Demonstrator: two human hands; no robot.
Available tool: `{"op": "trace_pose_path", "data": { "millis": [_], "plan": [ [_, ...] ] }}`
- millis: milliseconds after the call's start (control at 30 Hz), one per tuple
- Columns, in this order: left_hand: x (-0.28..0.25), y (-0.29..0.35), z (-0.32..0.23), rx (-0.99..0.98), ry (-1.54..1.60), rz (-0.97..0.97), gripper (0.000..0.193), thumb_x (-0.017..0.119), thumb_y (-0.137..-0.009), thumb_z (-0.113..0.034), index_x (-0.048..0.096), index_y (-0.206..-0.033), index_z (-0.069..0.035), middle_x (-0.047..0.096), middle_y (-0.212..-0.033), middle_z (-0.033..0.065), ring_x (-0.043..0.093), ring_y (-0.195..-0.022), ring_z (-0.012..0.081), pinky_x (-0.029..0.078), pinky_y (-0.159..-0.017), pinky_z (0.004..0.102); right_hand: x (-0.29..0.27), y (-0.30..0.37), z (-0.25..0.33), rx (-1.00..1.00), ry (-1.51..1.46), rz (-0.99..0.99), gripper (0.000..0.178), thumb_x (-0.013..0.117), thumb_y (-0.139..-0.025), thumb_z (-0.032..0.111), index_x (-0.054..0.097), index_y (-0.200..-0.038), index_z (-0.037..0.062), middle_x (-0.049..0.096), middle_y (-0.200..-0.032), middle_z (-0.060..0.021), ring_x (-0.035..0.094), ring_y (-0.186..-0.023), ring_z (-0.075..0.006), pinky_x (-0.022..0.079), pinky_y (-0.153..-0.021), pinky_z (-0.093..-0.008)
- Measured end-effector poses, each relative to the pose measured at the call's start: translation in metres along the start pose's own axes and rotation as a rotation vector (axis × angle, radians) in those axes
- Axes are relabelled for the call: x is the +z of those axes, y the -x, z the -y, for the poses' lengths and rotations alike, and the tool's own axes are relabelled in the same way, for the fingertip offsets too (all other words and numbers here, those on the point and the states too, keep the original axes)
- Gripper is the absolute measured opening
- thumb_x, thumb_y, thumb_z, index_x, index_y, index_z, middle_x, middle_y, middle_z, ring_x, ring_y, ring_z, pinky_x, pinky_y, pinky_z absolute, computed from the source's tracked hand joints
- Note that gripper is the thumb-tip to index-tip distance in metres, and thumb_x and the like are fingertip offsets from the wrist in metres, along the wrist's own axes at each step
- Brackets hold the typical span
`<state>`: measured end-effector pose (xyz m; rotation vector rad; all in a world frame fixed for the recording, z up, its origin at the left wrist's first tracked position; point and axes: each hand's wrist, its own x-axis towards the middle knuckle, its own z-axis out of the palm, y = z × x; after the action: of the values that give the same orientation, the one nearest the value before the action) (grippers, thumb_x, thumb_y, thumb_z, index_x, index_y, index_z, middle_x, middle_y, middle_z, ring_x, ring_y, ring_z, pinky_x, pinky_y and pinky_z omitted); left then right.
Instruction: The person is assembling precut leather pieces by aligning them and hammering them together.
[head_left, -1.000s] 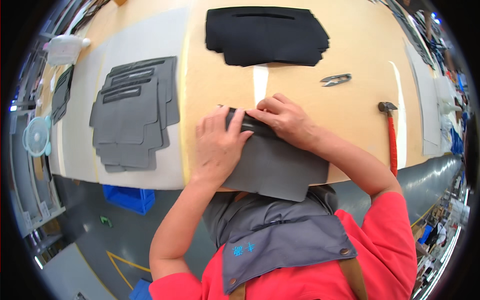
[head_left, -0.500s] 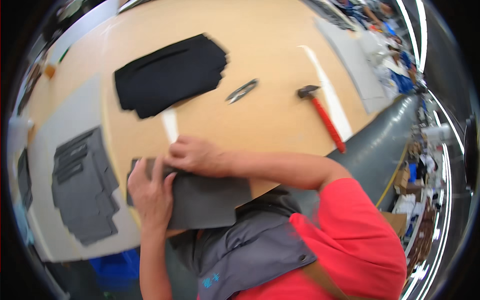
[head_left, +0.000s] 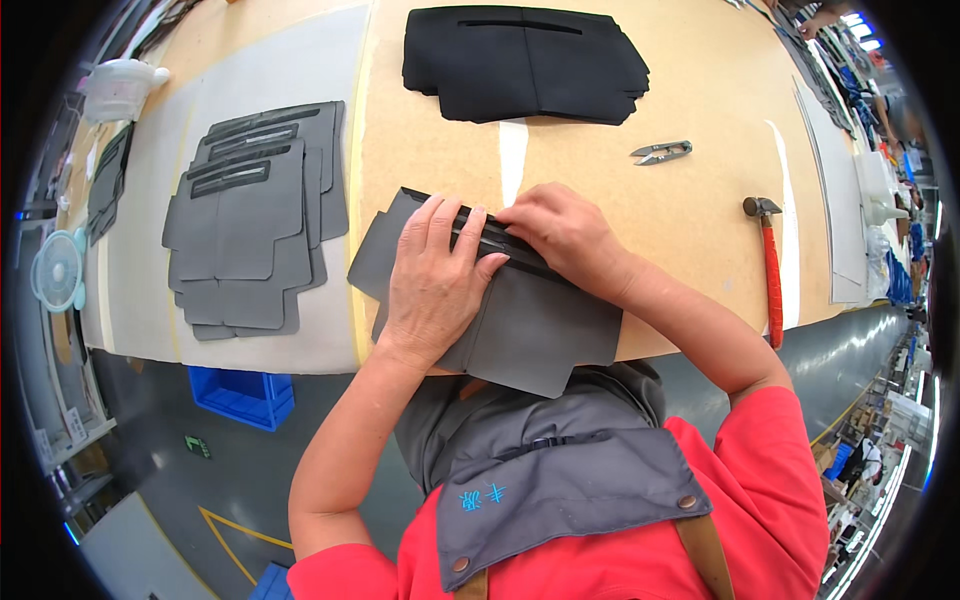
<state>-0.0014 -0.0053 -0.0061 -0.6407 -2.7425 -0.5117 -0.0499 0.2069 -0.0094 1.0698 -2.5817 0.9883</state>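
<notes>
A dark grey cut panel (head_left: 545, 335) with notched corners and a black slotted strip near its far edge lies at the table's front edge, partly overhanging it. My left hand (head_left: 438, 275) rests on its left half with the fingers stretched out and the thumb on the strip. Just right of those fingertips, my right hand (head_left: 565, 235) has thumb and fingers pinched together at the far edge of the panel, by the strip. What exactly lies between those fingertips is hidden.
To the left is a stack of similar grey panels (head_left: 235, 235). Black panels (head_left: 520, 75) are piled beyond my hands. Thread snips (head_left: 662, 153) and a red-handled hammer (head_left: 770, 270) lie to the right. A blue crate (head_left: 240, 395) stands below the table's edge.
My view has turned, so the table and everything on it sit differently in the picture. Both hands stay at the grey panel's strip, the right one still pinching.
</notes>
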Motion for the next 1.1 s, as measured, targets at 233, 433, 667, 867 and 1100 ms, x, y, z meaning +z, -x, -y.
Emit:
{"op": "trace_pose_path", "data": {
  "millis": [233,433,667,867,1100],
  "plan": [
    [-0.002,-0.003,-0.004,-0.011,0.110,0.020,0.046,0.069,-0.096,-0.033,0.065,-0.132,-0.004,0.057,-0.130,0.0178,0.054,-0.125,0.0371,0.045,-0.108,0.0463,-0.003,0.013,0.003,0.160,-0.122,-0.015,0.027,0.070,-0.087,0.006,0.071,-0.113,0.0033,0.066,-0.098,-0.0118,0.065,-0.093,-0.0298,0.055,-0.083,-0.0376],
    [-0.002,0.000,-0.011,0.001,0.063,0.007,0.046,0.071,-0.095,-0.030,0.064,-0.131,-0.003,0.057,-0.131,0.0169,0.054,-0.125,0.0375,0.045,-0.109,0.0466,-0.007,0.017,0.008,-0.211,0.241,0.065,0.039,0.070,-0.077,0.001,0.071,-0.116,0.0003,0.063,-0.103,-0.0109,0.062,-0.091,-0.0274,0.056,-0.078,-0.0367],
    [-0.005,-0.002,-0.015,0.054,0.122,0.046,0.048,0.072,-0.094,-0.029,0.064,-0.129,0.002,0.057,-0.129,0.0157,0.054,-0.125,0.0350,0.044,-0.110,0.0458,-0.006,0.019,0.006,-0.109,0.117,0.052,0.038,0.069,-0.080,0.002,0.070,-0.118,0.0022,0.064,-0.103,-0.0100,0.062,-0.091,-0.0269,0.056,-0.080,-0.0361],
    [0.000,0.001,-0.017,0.097,0.071,0.040,0.049,0.072,-0.093,-0.025,0.062,-0.132,0.002,0.058,-0.128,0.0148,0.056,-0.121,0.0342,0.046,-0.108,0.0428,-0.007,0.026,0.009,0.077,-0.037,-0.029,0.033,0.068,-0.082,0.004,0.071,-0.115,0.0030,0.064,-0.101,-0.0119,0.064,-0.094,-0.0284,0.055,-0.082,-0.0388],
    [-0.003,0.002,-0.019,0.084,0.102,0.061,0.047,0.073,-0.092,-0.021,0.061,-0.132,0.001,0.058,-0.127,0.0140,0.057,-0.122,0.0332,0.049,-0.105,0.0421,-0.011,0.029,0.010,-0.026,0.080,0.029,0.029,0.070,-0.085,0.005,0.073,-0.113,0.0027,0.065,-0.099,-0.0124,0.064,-0.095,-0.0296,0.055,-0.080,-0.0384]
  ]
}}
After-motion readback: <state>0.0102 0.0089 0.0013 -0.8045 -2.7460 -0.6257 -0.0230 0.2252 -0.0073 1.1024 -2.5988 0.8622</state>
